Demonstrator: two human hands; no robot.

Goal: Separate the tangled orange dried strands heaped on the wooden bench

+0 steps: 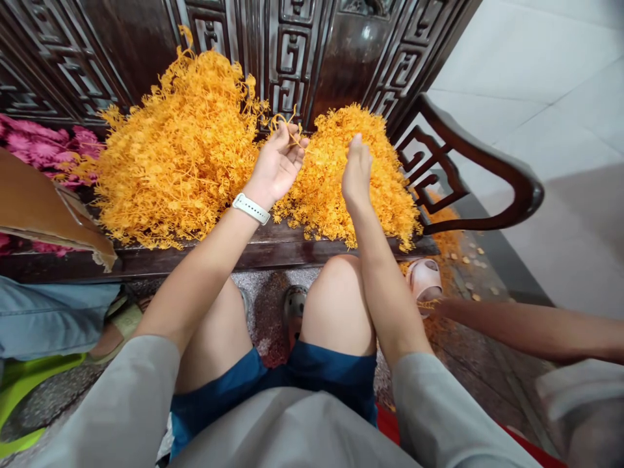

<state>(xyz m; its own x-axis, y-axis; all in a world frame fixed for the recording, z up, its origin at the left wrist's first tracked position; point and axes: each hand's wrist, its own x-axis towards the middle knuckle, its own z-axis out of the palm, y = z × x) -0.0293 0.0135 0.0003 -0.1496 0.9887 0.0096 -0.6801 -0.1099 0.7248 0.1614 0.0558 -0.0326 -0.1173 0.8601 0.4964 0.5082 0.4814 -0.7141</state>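
Here we go, two heaps of orange strands (175,153) on one carved wooden bench (273,253)! Two hands working, one left hand (275,166), one right hand (357,172), plus one white smartwatch (251,208), one co-worker's forearm (531,330), one pink slipper (423,283), and perhaps a dozen golden flakes (480,264).

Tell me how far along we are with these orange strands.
Done: hard to judge, but the larger heap and the smaller heap sit side by side on the carved wooden bench. In hand: the left hand holds a loose strand at its fingertips, and the right hand is bunched over the smaller heap. Left: both heaps remain large, and stray bits lie on the floor.
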